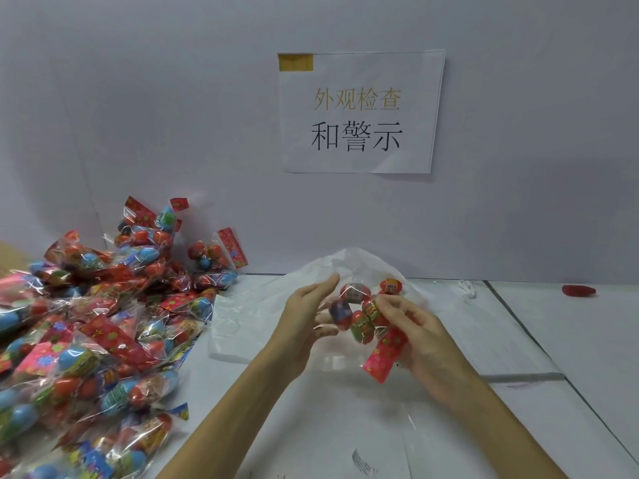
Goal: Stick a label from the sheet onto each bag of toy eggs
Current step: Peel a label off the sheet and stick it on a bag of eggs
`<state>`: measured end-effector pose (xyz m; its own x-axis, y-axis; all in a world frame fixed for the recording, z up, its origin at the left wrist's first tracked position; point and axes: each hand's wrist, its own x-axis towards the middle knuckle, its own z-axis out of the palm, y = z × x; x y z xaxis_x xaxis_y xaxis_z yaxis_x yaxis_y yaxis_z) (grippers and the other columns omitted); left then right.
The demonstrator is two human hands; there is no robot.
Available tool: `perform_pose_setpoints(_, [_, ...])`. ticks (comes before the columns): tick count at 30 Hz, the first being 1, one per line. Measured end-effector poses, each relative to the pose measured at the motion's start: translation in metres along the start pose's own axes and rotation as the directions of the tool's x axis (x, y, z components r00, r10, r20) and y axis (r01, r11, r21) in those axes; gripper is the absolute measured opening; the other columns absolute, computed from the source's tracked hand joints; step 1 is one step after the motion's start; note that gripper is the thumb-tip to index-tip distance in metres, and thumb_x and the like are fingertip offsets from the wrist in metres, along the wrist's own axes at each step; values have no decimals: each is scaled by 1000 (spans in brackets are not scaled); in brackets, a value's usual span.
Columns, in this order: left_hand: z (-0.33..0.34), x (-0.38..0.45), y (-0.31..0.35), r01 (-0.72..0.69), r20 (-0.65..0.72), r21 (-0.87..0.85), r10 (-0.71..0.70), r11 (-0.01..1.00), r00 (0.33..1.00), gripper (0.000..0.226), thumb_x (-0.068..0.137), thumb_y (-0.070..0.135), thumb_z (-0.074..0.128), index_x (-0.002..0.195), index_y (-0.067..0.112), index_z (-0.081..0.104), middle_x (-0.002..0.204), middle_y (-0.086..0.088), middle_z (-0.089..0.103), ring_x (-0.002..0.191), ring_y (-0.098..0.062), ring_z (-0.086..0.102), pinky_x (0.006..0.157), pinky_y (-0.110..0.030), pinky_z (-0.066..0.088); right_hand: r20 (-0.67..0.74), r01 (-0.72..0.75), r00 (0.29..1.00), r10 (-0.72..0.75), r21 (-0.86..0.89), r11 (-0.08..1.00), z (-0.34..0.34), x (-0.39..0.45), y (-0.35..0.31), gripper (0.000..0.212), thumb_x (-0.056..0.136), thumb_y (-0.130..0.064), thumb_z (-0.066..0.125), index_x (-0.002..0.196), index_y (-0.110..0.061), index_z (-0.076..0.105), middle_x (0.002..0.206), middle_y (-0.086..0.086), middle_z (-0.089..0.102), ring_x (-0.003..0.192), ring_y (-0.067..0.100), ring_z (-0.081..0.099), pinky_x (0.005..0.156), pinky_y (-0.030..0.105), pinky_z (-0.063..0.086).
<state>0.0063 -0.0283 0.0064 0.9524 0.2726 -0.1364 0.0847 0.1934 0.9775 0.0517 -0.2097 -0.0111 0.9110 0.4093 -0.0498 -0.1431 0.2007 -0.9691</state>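
both hands are raised over the counter (553,340), sharing one clear bag of toy eggs (363,311). the right hand (420,335) has a closed grip on it, fingers and thumb pinching the plastic near the eggs, while the bag's red flowered header card (382,354) hangs down across the palm. the left hand (306,316) has an open grip, fingers straight, touching the bag from the left side. the eggs inside are mostly red, one with a dark band. under the hands lies a crumpled white plastic bag (249,316). on the left of the counter sits a big heap of other egg bags (96,326), red and blue, leaning against the wall. a paper sign (359,112) with chinese writing is taped to the wall. a small red object (579,291) lies far right. i cannot make out the label sheet.
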Motion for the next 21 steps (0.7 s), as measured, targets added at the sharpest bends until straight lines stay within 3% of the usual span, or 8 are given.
perform_pose_setpoints(3, [3, -3, -1, -31, 90, 104, 22, 994, 996, 49, 91, 68, 61, 105, 25, 82, 107, 1, 79, 106, -24, 74, 95, -39, 61, -37, 31, 999, -33, -49, 998, 1, 0, -2, 45, 70, -50, 85, 102, -19, 83, 107, 11, 79, 105, 30, 75, 99, 52, 58])
perform_pose_setpoints(7, [6, -6, -3, -138, 37, 61, 136, 989, 990, 38, 95, 51, 67, 99, 15, 80, 102, -8, 78, 100, -30, 74, 86, -36, 59, -16, 79, 997, -82, -136, 988, -4, -1, -2, 36, 84, -61, 69, 101, -32, 83, 104, 4, 81, 100, 24, 78, 89, 41, 60])
perform_pose_setpoints(10, [5, -7, -3, -161, 21, 12, 161, 987, 987, 30, 96, 45, 68, 98, 18, 83, 102, -6, 79, 96, -21, 75, 74, -23, 58, 11, 149, 988, -152, -275, 950, -6, 1, -1, 34, 91, -66, 58, 105, -45, 80, 103, -4, 81, 103, 20, 76, 92, 41, 58])
perform_pose_setpoints(14, [6, -8, -3, -224, -14, -11, 224, 974, 974, 29, 96, 48, 66, 101, 25, 83, 104, 0, 79, 98, -16, 75, 74, -20, 57, 13, 254, 963, -271, -396, 882, -6, 2, 0, 34, 94, -66, 49, 100, -52, 79, 90, -5, 81, 89, 18, 78, 83, 29, 63])
perform_pose_setpoints(15, [5, -8, -3, -262, -15, -11, 261, 965, 965, 29, 96, 49, 64, 103, 26, 82, 107, 0, 79, 99, -15, 74, 78, -20, 57, 9, 246, 965, -261, -372, 895, -6, 2, -1, 40, 95, -68, 45, 102, -49, 80, 93, -3, 82, 90, 20, 78, 86, 32, 62])
perform_pose_setpoints(17, [2, -8, 1, -330, 12, -23, 330, 944, 944, 30, 97, 50, 61, 104, 28, 81, 114, -1, 76, 103, -11, 70, 86, -20, 53, 16, 110, 994, -109, -81, 991, -9, 2, -5, 63, 97, -71, 38, 112, -29, 82, 111, 8, 80, 105, 27, 76, 100, 43, 56])
perform_pose_setpoints(19, [1, -6, 2, -377, 53, -73, 382, 923, 923, 30, 98, 50, 60, 104, 27, 79, 123, -2, 71, 112, -12, 67, 94, -24, 50, 84, -77, 994, 66, 139, 987, -15, 1, -10, 80, 94, -75, 37, 125, -13, 76, 127, 19, 72, 121, 37, 69, 110, 49, 48])
perform_pose_setpoints(21, [1, -4, 0, -428, 78, -109, 437, 897, 896, 33, 98, 54, 62, 104, 27, 79, 137, 5, 64, 126, -14, 62, 104, -34, 48, 200, -207, 965, 168, 191, 960, -15, -3, -13, 81, 97, -73, 42, 134, -6, 69, 134, 26, 67, 125, 45, 64, 110, 53, 49])
